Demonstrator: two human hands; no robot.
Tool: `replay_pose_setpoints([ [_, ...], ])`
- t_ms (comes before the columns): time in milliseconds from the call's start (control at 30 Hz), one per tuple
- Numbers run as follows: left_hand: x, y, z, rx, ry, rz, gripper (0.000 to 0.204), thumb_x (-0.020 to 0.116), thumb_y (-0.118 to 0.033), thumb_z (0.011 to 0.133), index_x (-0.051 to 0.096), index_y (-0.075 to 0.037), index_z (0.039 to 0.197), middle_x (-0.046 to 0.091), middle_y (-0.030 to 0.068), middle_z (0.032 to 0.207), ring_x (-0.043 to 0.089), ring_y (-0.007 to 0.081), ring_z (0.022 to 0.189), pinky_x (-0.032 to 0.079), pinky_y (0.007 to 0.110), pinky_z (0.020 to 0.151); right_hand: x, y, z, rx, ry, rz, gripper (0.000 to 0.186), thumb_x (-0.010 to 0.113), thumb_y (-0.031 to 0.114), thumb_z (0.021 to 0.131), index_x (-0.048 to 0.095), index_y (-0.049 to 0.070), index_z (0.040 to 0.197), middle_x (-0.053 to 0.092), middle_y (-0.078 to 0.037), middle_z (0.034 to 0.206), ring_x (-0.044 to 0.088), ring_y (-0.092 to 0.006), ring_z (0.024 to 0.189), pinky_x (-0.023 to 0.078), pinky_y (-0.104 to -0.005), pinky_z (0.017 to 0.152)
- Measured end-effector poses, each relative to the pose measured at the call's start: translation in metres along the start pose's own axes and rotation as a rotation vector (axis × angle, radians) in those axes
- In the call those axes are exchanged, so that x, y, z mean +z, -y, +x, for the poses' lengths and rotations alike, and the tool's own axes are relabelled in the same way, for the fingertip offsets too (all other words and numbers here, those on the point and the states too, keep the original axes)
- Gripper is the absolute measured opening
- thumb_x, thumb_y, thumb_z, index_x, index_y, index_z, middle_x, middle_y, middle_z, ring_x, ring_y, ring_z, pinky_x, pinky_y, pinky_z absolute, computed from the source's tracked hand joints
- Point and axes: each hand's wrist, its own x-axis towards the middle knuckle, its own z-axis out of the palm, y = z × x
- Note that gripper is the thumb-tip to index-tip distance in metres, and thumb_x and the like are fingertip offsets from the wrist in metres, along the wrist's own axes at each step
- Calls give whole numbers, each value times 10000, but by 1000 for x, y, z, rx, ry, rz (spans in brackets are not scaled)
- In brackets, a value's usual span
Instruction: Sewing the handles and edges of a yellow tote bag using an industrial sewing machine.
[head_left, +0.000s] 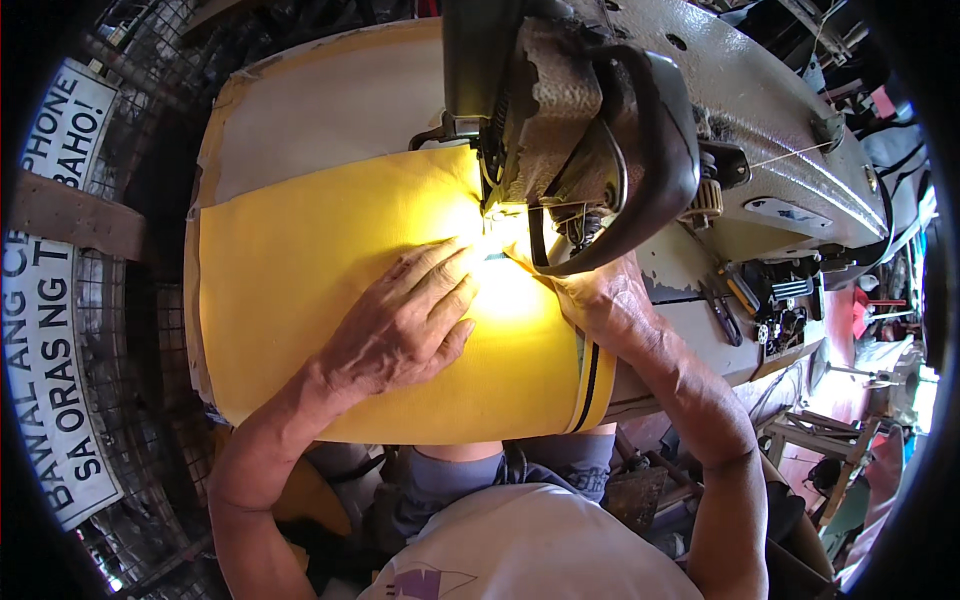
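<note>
Head view of a sewing station. The left hand (405, 320) lay palm down and open on the yellow fabric (300, 290), fingers spread flat and pointing toward the needle area, pressing the cloth against the pale table top (330, 100). The fabric extended from under this hand out to its left and back toward the person, covering most of the table's near half. Just beyond the fingertips stood the head of the sewing machine (620, 110), whose lamp lit the cloth brightly at the stitching point. The right hand (605, 300) rested on the fabric's right edge, directly under the machine's arm and close beside the left hand; its fingers were hidden by the machine, so whether they pinched the cloth could not be told. A black zipper strip (590, 380) ran along the fabric edge just behind the right wrist. Small tools (740, 300) lay on the machine bed to the right of that hand.
</note>
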Motion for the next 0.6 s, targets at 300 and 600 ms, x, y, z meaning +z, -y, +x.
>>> replay_pose_setpoints([
  [300, -2, 8, 5, 25, -19, -68, 385, 682, -104, 755, 600, 69, 1090, 551, 234, 1260, 499, 385, 1235, 353, 516, 1104, -2, 0, 3, -77, -28, -121, 192, 612, 123, 640, 633, 80, 826, 581, -81, 814, 573, -312, 785, 476, -416, 729],
  [600, 2, 23, 10, 23, -2, -117, 421, 695, -52, 732, 596, 73, 1122, 563, 231, 1253, 492, 384, 1261, 345, 508, 1116, -2, -8, 7, -27, 7, -138, 86, 627, 124, 622, 575, 56, 629, 565, -83, 696, 565, -300, 726, 457, -403, 672],
])
